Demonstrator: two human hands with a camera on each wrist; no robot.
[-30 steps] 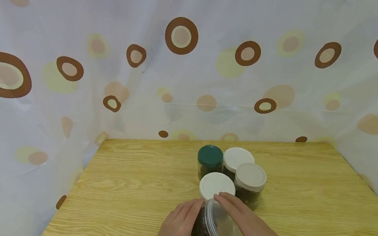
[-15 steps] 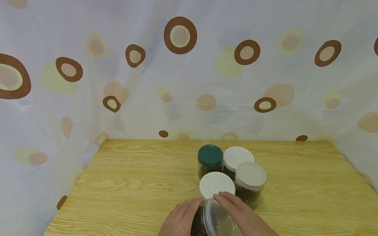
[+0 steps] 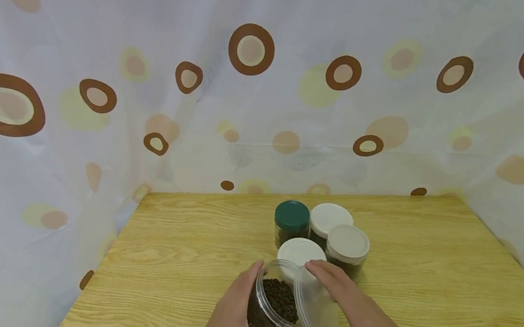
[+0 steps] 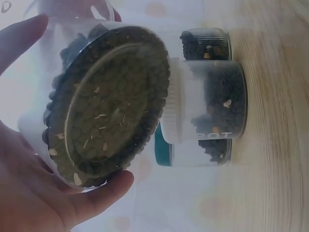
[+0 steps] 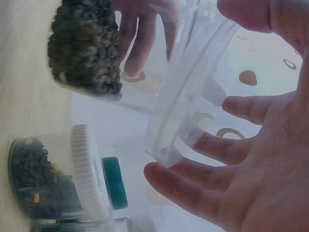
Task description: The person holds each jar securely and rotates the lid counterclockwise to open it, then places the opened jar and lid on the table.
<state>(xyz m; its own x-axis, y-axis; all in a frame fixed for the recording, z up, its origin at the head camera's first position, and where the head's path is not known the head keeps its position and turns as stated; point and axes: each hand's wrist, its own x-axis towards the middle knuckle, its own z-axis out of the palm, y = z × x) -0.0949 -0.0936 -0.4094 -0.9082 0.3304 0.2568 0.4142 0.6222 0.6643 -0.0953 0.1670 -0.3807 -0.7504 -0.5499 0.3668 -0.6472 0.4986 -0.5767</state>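
Near the front of the table, my left hand (image 3: 231, 313) grips a clear jar (image 3: 260, 317) partly filled with dark brown pellets (image 3: 280, 298). The jar tilts, and its threaded mouth is uncovered. My right hand (image 3: 357, 320) holds a translucent lid (image 3: 322, 310) by its edge, fingers at the top and thumb at the bottom. The lid stands slanted beside the mouth, close to its right side; whether the rims touch I cannot tell. In the left wrist view the jar's ridged base (image 4: 108, 108) faces the camera. The right wrist view shows the lid (image 5: 181, 92) between fingers and thumb.
Just beyond the held jar stands a white-lidded jar (image 3: 300, 254). Behind it are a green-lidded jar (image 3: 292, 216), another white-lidded jar (image 3: 331, 218) and a greyish-lidded jar (image 3: 348, 243). The wooden table (image 3: 177, 260) ends at a patterned curtain (image 3: 286, 108).
The lid has come off the jar's mouth, exposing the pellets. My left hand has shifted a little left with the jar, tipping its mouth upward; the right hand keeps the lid.
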